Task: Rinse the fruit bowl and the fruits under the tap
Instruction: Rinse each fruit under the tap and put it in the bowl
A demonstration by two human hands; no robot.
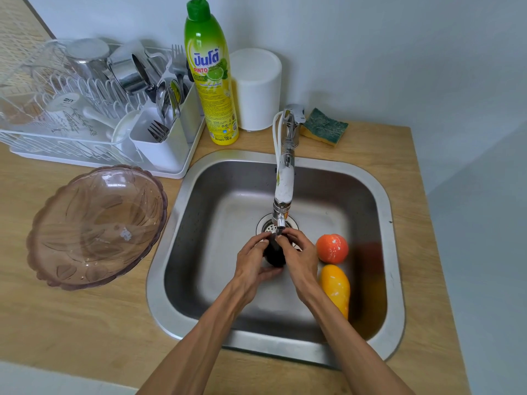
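Head view of a wooden table (71,315) with an inset steel sink (390,252) in the centre of the frame. Both hands meet over the drain (266,226), directly under the tap spout (281,223). The left hand (252,265) cups a dark fruit (273,256) from the left, thumb curled beneath it and fingers wrapped over its top. The right hand (298,252) grips the same fruit from the right, fingers bent over its upper end. The fruit is mostly covered by the hands, so its kind cannot be told; whether water is running cannot be told either.

Two further fruits lie on the sink floor at right of centre: an orange-red round fruit (332,248), and just below it an elongated yellow fruit (336,289), partly hidden by the right forearm. The two lie close together, and contact cannot be confirmed.

The fruit bowl (97,226), translucent pinkish-brown with a scalloped rim, sits on the table left of the sink, tilted toward the camera.

In the upper left a white dish rack (94,155) holds metal cups, a mug and a cutlery caddy with forks and spoons. Behind the sink, from left to right, stand a green-and-yellow dish soap bottle (212,81), a white cylindrical container (258,86) and the tap base, beside which lies a green-and-yellow sponge (325,126).
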